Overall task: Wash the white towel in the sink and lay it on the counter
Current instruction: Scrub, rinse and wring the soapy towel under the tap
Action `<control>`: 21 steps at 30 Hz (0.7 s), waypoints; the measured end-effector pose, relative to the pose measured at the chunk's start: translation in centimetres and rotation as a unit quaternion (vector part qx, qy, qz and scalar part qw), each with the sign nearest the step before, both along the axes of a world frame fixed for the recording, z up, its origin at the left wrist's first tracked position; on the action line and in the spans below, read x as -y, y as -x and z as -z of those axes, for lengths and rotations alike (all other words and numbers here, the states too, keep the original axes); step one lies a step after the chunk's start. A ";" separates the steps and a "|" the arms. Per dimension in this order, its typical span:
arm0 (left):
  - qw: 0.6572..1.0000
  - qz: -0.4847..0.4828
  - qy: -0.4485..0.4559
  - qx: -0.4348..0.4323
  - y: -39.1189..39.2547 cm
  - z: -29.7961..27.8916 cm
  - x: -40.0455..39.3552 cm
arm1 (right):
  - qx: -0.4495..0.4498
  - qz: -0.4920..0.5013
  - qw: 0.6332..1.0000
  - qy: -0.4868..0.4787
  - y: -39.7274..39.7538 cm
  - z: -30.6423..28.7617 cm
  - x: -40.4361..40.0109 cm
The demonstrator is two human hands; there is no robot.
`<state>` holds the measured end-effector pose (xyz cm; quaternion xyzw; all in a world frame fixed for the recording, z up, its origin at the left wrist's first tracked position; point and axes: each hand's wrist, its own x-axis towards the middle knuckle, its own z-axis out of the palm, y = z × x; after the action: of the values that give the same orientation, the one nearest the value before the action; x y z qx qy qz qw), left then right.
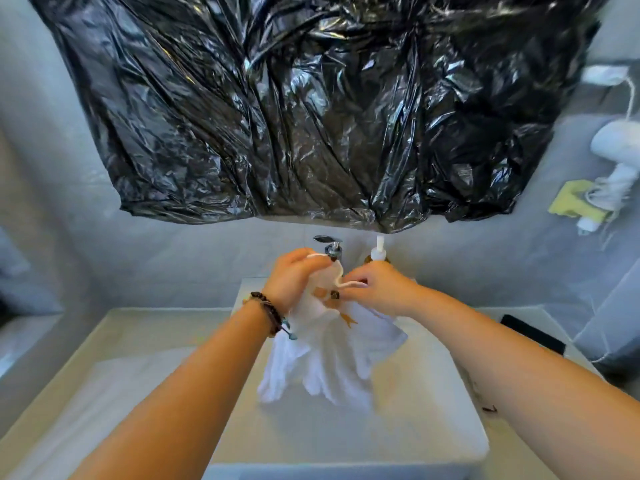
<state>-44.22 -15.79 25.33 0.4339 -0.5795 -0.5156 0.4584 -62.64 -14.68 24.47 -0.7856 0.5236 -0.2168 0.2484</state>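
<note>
Both fists clenched on the towel (332,355): left hand (294,275), right hand (377,289). Gripped at its top edge under the tap (330,247), length hanging straight down into the sink (433,427). Equally near, stain between them.

Two hands (332,285), one towel (325,355), one faucet (330,247), one soap dispenser (378,252)

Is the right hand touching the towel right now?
Touching. The head view shows the right hand pinching the towel's upper edge near the faucet, while the left hand grips it too; the rest hangs over the sink.
</note>
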 end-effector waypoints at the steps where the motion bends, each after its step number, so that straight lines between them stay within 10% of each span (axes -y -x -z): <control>1: 1.000 0.012 -0.007 -0.018 -0.3 -1.6 0.2 | 0.005 0.006 1.000 0.007 0.3 -1.4 0.2; 15: 0.973 -0.003 0.231 -0.007 0.0 -9.4 -2.0 | 0.185 -0.003 0.982 0.048 -3.7 -9.8 -0.8; 21: 0.996 0.037 0.081 -0.014 0.2 0.1 -2.7 | 0.408 0.071 0.910 0.034 -6.6 -15.9 -1.9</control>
<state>-44.44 -13.08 25.27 0.3662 -0.6285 -0.4897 0.4808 -56.04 -12.79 40.39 -0.5976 0.4234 -0.5527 0.3976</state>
